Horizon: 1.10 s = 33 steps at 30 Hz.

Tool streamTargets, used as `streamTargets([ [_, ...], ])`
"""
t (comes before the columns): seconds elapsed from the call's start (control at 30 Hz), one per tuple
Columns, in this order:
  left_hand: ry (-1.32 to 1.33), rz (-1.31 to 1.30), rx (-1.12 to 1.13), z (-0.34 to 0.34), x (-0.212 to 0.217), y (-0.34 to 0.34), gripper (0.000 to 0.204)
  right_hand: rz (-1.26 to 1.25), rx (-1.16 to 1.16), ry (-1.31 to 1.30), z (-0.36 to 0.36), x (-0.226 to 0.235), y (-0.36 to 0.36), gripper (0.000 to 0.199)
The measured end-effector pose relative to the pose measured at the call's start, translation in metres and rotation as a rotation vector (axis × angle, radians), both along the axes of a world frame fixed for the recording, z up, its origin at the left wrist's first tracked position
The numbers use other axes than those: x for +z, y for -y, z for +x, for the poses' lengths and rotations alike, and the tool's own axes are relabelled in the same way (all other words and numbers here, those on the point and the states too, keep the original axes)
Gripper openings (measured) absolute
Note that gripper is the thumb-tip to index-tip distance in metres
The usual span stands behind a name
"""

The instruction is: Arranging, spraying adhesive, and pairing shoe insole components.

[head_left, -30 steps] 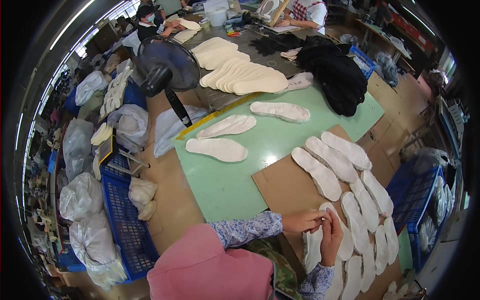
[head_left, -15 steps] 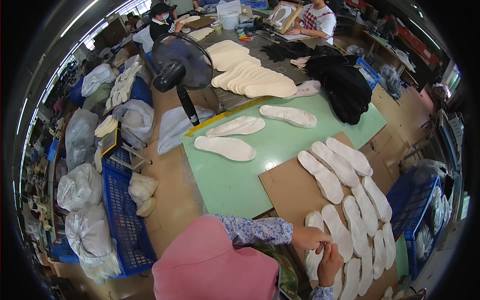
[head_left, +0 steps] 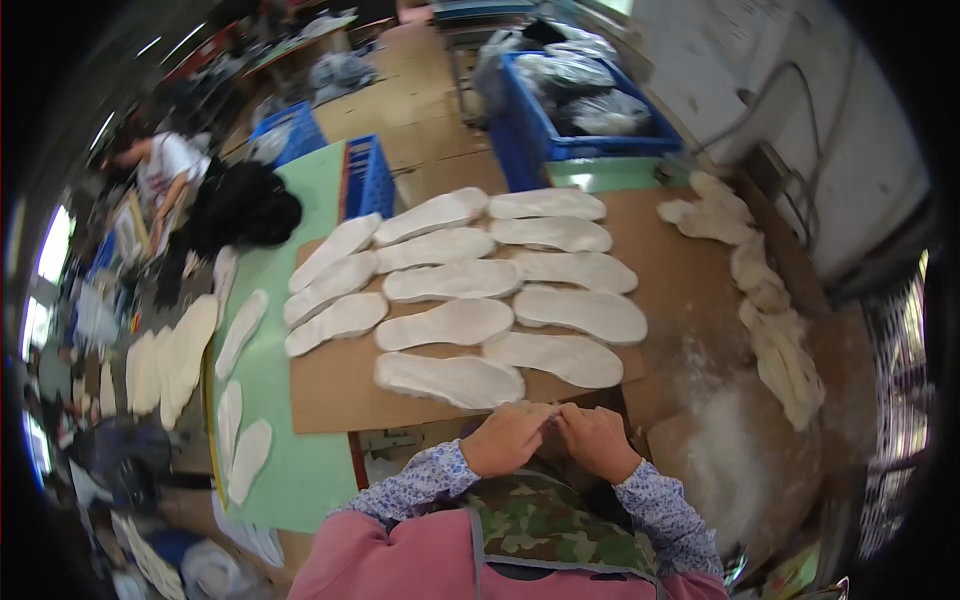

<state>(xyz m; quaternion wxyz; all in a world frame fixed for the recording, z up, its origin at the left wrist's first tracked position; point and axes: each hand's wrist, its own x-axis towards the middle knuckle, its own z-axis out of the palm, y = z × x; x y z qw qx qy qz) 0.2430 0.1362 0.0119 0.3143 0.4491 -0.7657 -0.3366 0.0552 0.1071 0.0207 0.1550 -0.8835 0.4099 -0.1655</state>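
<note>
My left hand (head_left: 508, 438) and my right hand (head_left: 598, 440) meet at the fingertips, just off the near edge of the cardboard sheet (head_left: 332, 410). Both are closed in a pinch; what lies between the fingers, if anything, is too small to make out. Nearest to them is a white, fluffy-edged insole (head_left: 450, 380) lying flat. Beside and beyond it several more white insoles (head_left: 448, 322) lie in rows on the cardboard, close together or touching. One insole (head_left: 556, 358) lies just beyond my right hand.
A green table top (head_left: 300, 490) at left carries a few separate insoles (head_left: 250, 460). Farther left are stacked cream insoles (head_left: 185, 355), a black pile (head_left: 245, 205) and a seated person (head_left: 165, 170). Blue crates (head_left: 590, 148) stand beyond. Crumpled cream material (head_left: 775, 340) lies at right.
My view has swung to the right, bringing the insole rows to the middle and the wall at right into sight. My hands stay together at the fingertips.
</note>
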Motion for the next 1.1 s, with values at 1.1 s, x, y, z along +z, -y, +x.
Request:
streamTargets([
  [1.1,1.135,-0.326,0.184,-0.378,-0.154,0.716,0.023,0.567,-1.390,0.433,-0.277,-0.078,0.048,0.008],
])
